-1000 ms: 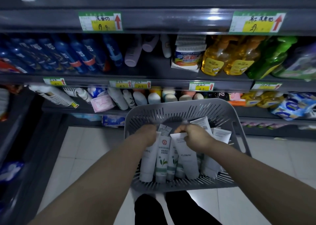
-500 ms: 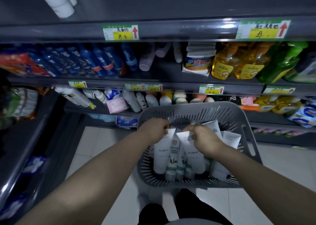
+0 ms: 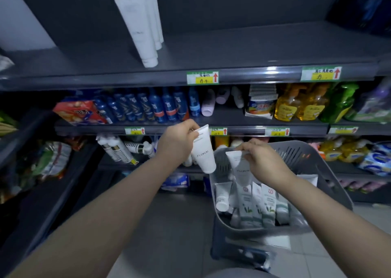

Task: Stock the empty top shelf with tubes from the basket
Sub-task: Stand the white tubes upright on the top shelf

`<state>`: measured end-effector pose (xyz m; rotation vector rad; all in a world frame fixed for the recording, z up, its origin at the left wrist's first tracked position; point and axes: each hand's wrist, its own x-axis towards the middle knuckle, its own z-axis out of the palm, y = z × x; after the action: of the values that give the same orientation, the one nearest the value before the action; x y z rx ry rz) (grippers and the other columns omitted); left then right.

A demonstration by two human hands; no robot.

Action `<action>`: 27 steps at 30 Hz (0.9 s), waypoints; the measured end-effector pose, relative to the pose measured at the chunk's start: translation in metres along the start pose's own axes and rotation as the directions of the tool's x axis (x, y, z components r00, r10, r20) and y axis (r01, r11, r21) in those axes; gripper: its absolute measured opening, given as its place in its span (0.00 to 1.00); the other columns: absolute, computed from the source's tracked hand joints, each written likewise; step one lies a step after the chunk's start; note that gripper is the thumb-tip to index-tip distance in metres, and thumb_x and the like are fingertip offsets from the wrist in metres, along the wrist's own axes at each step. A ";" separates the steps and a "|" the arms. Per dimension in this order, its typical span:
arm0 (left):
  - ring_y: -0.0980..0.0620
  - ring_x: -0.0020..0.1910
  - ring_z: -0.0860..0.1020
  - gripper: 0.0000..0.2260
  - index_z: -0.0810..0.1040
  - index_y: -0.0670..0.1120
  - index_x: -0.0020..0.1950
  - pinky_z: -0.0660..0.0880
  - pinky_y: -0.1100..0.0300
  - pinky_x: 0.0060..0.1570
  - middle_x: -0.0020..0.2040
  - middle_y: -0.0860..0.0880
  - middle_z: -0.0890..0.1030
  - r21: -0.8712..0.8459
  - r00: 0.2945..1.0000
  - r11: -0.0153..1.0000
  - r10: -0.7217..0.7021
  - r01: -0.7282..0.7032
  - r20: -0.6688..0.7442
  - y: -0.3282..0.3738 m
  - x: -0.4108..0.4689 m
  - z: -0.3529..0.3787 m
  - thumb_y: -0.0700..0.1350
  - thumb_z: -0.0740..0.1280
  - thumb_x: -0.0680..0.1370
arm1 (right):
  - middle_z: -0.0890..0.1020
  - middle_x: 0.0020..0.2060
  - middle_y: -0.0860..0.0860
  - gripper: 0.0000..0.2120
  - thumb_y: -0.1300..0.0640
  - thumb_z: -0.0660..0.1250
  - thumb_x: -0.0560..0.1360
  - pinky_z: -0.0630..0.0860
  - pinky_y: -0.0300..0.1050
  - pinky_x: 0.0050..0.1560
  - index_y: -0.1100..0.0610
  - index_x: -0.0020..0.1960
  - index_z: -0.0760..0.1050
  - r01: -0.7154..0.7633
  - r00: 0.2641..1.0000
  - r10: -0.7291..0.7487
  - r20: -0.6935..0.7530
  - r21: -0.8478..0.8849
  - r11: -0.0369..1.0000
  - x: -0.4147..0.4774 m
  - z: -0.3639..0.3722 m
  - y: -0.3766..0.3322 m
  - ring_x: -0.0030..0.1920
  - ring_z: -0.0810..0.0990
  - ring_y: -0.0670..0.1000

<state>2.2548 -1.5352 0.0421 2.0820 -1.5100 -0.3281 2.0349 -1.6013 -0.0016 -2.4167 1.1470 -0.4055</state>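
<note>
My left hand (image 3: 178, 141) grips a white tube (image 3: 203, 154) by its crimped end, cap hanging down, lifted clear of the grey basket (image 3: 330, 184) and left of its rim. My right hand (image 3: 263, 161) pinches the crimped end of a second white tube (image 3: 240, 168), raised partly above the several tubes (image 3: 257, 203) that stand in the basket. Up on the dark top shelf (image 3: 232, 51), a few white tubes (image 3: 140, 26) stand in a row at the left; most of that shelf is bare.
Below the top shelf, a middle shelf holds blue bottles (image 3: 148, 106), yellow bottles (image 3: 300, 106) and green ones. A lower shelf carries more white bottles (image 3: 114, 148). Price tags line the shelf edges. Tiled floor lies under the basket.
Both hands have risen out of the basket, each with a tube; the left one has swung up and to the left. The view has tilted up, revealing the top shelf.
</note>
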 end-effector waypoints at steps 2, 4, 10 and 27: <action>0.49 0.44 0.78 0.05 0.78 0.51 0.50 0.77 0.48 0.44 0.43 0.52 0.81 0.030 1.000 0.999 0.015 -0.015 0.000 -0.010 -0.009 -0.023 0.47 0.62 0.79 | 0.77 0.50 0.52 0.15 0.66 0.61 0.74 0.75 0.50 0.50 0.51 0.55 0.78 -0.020 1.000 0.020 -0.009 -0.040 0.999 -0.004 0.002 -0.025 0.53 0.76 0.55; 0.49 0.45 0.79 0.06 0.78 0.53 0.50 0.78 0.49 0.44 0.45 0.52 0.82 0.078 1.000 0.997 0.019 -0.019 -0.006 -0.016 -0.019 -0.046 0.47 0.62 0.79 | 0.77 0.51 0.50 0.15 0.66 0.61 0.74 0.76 0.51 0.48 0.49 0.52 0.78 -0.039 0.999 0.038 -0.015 -0.086 0.996 -0.007 0.003 -0.050 0.53 0.77 0.55; 0.48 0.51 0.79 0.07 0.81 0.54 0.51 0.72 0.57 0.43 0.50 0.53 0.83 0.235 0.988 0.966 0.127 -0.103 -0.092 -0.017 -0.036 -0.108 0.49 0.64 0.78 | 0.78 0.54 0.53 0.14 0.63 0.61 0.76 0.76 0.53 0.49 0.50 0.58 0.77 -0.077 0.975 0.045 -0.219 -0.138 0.987 -0.010 -0.015 -0.113 0.54 0.78 0.59; 0.50 0.49 0.78 0.11 0.82 0.49 0.47 0.73 0.58 0.42 0.48 0.52 0.82 0.196 0.909 0.946 0.306 -0.257 -0.283 0.046 0.051 -0.218 0.40 0.61 0.76 | 0.78 0.53 0.51 0.20 0.68 0.60 0.73 0.70 0.52 0.52 0.50 0.59 0.75 -0.116 0.822 -0.006 -0.569 -0.178 0.977 0.059 -0.108 -0.189 0.58 0.73 0.56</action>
<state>2.3422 -1.5313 0.2533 1.8802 -1.6502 0.2247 2.1487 -1.5690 0.1906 -2.5005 1.5645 -1.0976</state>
